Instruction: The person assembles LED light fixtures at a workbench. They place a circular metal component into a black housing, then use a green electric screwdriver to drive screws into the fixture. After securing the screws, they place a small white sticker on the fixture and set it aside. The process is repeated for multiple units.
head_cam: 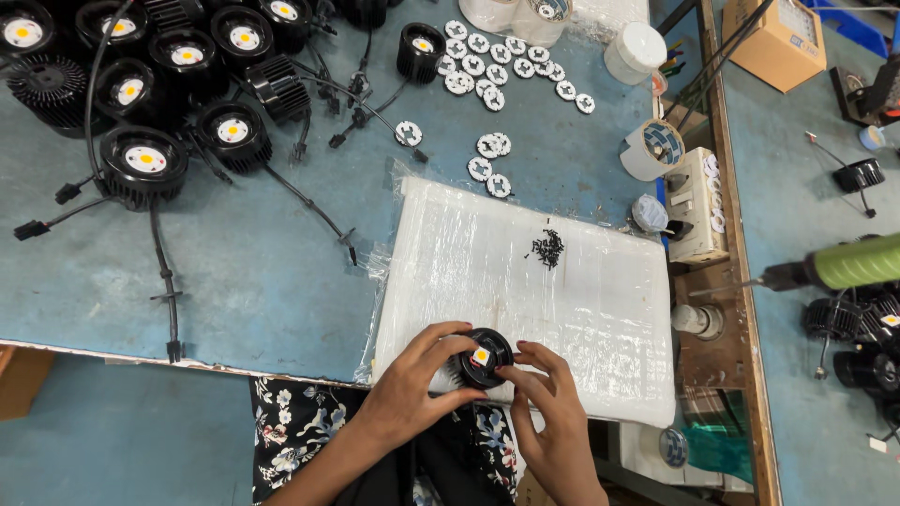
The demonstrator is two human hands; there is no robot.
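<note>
Black round lamp housing (481, 357) sits at the near edge of the white foam pad (525, 281), clasped between both grips, left hand (412, 384) closed around its side, right hand (548, 412) fingertips pinching its rim, face tilted upward.

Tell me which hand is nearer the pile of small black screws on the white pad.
Right. The right hand lies almost straight below the screws; the left hand sits farther off to the lower left. Neither touches them.

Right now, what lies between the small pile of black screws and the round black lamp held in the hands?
Only bare white plastic-wrapped foam pad lies between the black screws and the round black lamp, in the head view.
</note>
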